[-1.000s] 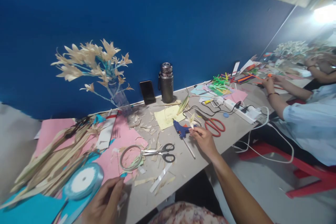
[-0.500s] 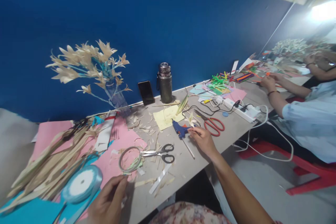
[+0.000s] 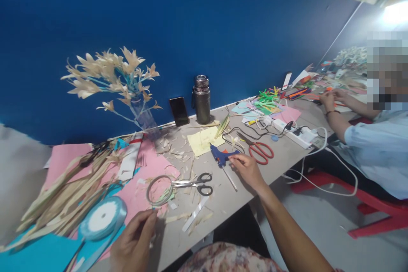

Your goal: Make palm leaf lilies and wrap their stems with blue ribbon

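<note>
My left hand point(image 3: 135, 238) is closed at the lower left, thumb and fingers pressed together. A speck of teal shows at its fingertips, but what it grips is unclear. Just beyond it are a roll of tape point(image 3: 159, 190) and black-handled scissors point(image 3: 195, 182). My right hand point(image 3: 248, 172) is pinched beside the handle of a blue glue gun point(image 3: 219, 154); anything between its fingers is too small to name. A white glue stick point(image 3: 230, 178) slants out below the gun. Past those fingertips a small pale flower point(image 3: 236, 140) shows, blurred, near red-handled scissors point(image 3: 260, 153).
Pale dried husks point(image 3: 60, 187) and a blue ribbon spool point(image 3: 103, 219) lie left. A vase of flowers point(image 3: 143, 114), a phone point(image 3: 179, 111) and a flask point(image 3: 202, 100) stand by the wall. A power strip point(image 3: 291, 131) lies right, near a co-worker's hands point(image 3: 331, 97).
The pale flower past my right fingertips looks turned, its spread petals less visible. Both hands keep nearly the same pose. The view has shifted slightly, and more of the co-worker shows at right.
</note>
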Tool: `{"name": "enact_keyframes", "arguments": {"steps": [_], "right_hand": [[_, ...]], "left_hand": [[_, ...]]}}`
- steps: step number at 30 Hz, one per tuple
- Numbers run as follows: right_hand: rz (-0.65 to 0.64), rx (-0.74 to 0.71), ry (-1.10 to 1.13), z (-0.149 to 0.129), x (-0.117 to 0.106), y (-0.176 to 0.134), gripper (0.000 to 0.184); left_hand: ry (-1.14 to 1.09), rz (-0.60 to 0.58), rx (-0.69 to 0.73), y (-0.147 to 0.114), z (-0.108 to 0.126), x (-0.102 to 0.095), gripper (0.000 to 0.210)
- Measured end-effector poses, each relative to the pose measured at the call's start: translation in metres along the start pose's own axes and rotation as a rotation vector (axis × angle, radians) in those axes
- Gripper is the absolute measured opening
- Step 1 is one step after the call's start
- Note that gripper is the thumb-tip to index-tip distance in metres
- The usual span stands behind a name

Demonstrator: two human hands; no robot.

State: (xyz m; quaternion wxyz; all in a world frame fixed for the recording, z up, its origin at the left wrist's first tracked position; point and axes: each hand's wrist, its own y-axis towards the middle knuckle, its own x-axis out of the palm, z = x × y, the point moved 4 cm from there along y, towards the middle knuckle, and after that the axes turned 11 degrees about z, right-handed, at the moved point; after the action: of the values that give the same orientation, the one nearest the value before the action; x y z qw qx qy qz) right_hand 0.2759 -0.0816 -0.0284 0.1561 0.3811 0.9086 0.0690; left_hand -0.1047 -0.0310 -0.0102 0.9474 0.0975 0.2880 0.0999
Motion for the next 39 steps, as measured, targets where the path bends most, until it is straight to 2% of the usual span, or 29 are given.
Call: {"name": "enact_keyframes", "arguments": {"steps": [12,26,31,36,39], "right_hand": [[0.007,0.003,-0.021,-0.004,-0.002,-0.002,0.026],[0.017,-0.021,-0.124,-0.003,-0.007,-0.001,0.026],[-0.032,-0.041,-0.204,-0.002,-0.008,-0.001,0.024],[-0.106,-0.121,-0.308,-0.008,-0.008,-0.004,0.018],[-0.109,-0.171,-0.368,-0.01,-0.011,-0.003,0.018]], "left_hand": [[-0.024,-0.017,-0.047,-0.002,-0.006,0.001,0.041],[-0.027,-0.011,-0.038,-0.004,0.001,0.001,0.038],[-0.012,-0.017,-0.023,-0.003,-0.001,0.002,0.038],[-0.06,-0.018,-0.06,-0.005,-0.001,0.003,0.041],[-0.067,-0.025,-0.06,-0.007,0.001,0.004,0.041]]}}
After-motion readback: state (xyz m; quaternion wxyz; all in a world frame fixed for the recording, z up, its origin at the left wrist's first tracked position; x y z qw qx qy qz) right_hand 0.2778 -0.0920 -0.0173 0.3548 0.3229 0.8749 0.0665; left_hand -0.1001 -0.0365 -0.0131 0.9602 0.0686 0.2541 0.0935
